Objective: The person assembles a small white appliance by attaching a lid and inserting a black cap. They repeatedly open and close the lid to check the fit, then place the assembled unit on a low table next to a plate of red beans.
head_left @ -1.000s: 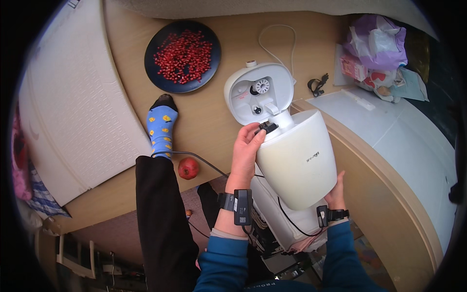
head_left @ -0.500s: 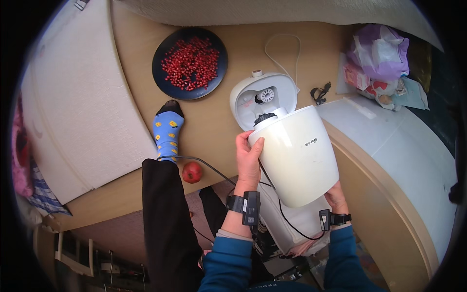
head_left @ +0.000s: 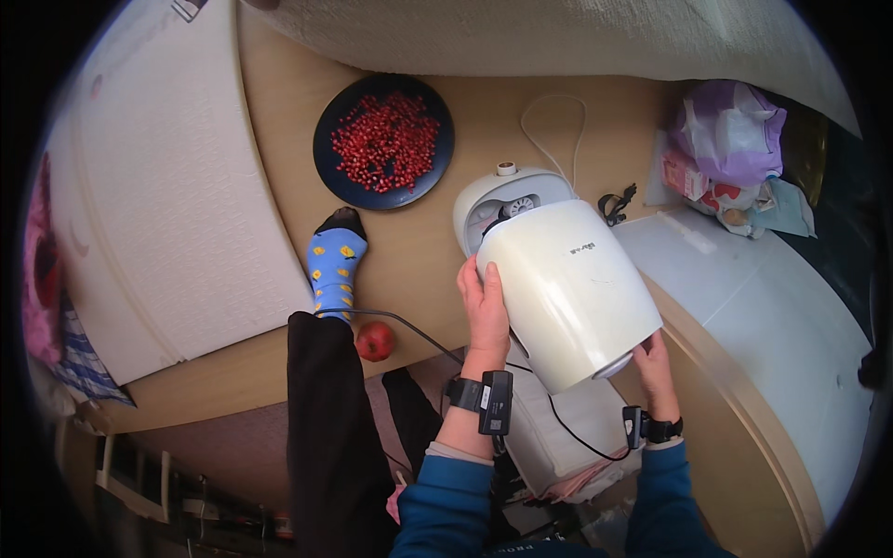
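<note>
So I've got the big white plastic appliance body [head_left: 569,293] tipped on its side, held up just over the wooden tabletop [head_left: 279,372], its hinged lid [head_left: 502,200] swung open at the far end and showing a round dial-like part inside. My left hand [head_left: 484,302] is flat and wrapped against its left flank, fingers curled on the shell; my right hand [head_left: 651,358] cups the base end from below, so both are gripping it. As far as I can judge it's lifted and turned but not set down anywhere yet, so the placing part is left. Its white cord [head_left: 549,121] loops just beyond the lid. Left of the appliance sits a dark round plate of red pomegranate seeds [head_left: 384,141], my blue sock with yellow dots [head_left: 333,265], and a red apple [head_left: 375,341] by the table edge. Right of it a white curved surface [head_left: 772,307] crowds close, so the open room is mostly to the left.
</note>
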The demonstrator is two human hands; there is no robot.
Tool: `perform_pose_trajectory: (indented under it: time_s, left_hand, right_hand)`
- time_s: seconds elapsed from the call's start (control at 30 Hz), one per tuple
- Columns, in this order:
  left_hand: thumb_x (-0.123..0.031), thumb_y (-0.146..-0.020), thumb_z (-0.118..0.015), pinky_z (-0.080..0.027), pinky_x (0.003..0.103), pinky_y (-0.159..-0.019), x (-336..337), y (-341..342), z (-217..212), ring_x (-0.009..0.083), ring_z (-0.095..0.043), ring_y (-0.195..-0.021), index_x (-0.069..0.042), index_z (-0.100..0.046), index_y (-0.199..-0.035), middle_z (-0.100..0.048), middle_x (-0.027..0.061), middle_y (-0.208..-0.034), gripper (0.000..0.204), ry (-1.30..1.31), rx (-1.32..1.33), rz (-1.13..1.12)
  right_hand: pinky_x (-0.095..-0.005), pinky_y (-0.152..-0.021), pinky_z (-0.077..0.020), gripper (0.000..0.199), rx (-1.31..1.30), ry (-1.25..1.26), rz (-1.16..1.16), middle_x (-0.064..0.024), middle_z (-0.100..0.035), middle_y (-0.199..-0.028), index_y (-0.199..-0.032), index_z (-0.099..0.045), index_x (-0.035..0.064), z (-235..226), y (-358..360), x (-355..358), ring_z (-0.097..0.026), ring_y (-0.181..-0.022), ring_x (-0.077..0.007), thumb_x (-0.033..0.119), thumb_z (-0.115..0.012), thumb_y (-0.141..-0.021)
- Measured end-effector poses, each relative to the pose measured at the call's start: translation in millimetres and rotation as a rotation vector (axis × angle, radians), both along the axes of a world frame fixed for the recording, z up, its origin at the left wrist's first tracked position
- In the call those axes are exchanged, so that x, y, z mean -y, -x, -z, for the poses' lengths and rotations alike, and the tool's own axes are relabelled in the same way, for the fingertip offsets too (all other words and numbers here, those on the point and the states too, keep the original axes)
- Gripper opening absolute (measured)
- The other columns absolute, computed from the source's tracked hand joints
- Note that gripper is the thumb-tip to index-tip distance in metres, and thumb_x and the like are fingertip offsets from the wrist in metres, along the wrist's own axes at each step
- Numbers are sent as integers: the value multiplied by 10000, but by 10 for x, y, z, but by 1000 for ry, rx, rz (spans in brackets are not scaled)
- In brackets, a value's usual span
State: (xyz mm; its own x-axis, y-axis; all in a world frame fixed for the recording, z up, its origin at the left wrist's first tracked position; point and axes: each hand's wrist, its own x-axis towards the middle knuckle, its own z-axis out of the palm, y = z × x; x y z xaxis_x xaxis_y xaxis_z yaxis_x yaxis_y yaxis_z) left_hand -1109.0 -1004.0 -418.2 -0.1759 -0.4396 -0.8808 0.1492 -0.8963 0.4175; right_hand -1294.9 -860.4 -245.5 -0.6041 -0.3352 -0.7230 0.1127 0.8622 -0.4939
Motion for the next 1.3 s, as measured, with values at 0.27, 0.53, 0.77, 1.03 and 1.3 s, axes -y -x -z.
perform_pose_trajectory:
  time_s: [0.27,0.53,0.77,1.03,1.3]
  left_hand:
    - [-392,-1003,-369,-296,380,-1079,162,115,-26,350,-346,-1296,31,-308,-1423,-264,209,-1433,599,-65,177,114]
    - [-388,-996,-360,-280,375,-1091,288,177,11,345,-329,-1327,63,-316,-1409,-279,217,-1458,613,-44,276,248]
    - [-365,-999,-351,-260,376,-1107,320,185,44,346,-285,-1374,35,-278,-1439,-277,237,-1487,599,-161,58,-58]
    - [-361,-1006,-353,-288,358,-1094,308,110,-58,301,-313,-1361,5,-164,-1486,-267,191,-1507,632,-237,-62,-181]
    - [-388,-1011,-359,-296,343,-1081,453,167,-137,275,-307,-1347,-18,-175,-1490,-252,185,-1500,633,-173,-118,-52]
  right_hand:
    - [-244,-709,-475,429,-115,-116,-212,-23,-580,-964,-1255,-470,11,67,224,407,-544,-817,-89,167,-623,-886]
    - [-232,-614,-477,364,-88,-168,-242,-25,-591,-897,-1192,-502,26,87,317,686,-555,-746,-88,216,-618,-903]
    - [-296,-861,-461,406,-84,-125,-246,-74,-600,-1084,-1232,-485,18,92,275,805,-558,-981,-146,215,-620,-904]
    - [-321,-934,-428,520,-116,-9,-371,-91,-588,-1126,-1281,-460,8,66,164,934,-543,-1048,-181,269,-663,-879]
    - [-312,-913,-440,444,-120,-38,-359,-87,-595,-1109,-1260,-470,2,111,342,839,-552,-1027,-177,232,-612,-908]
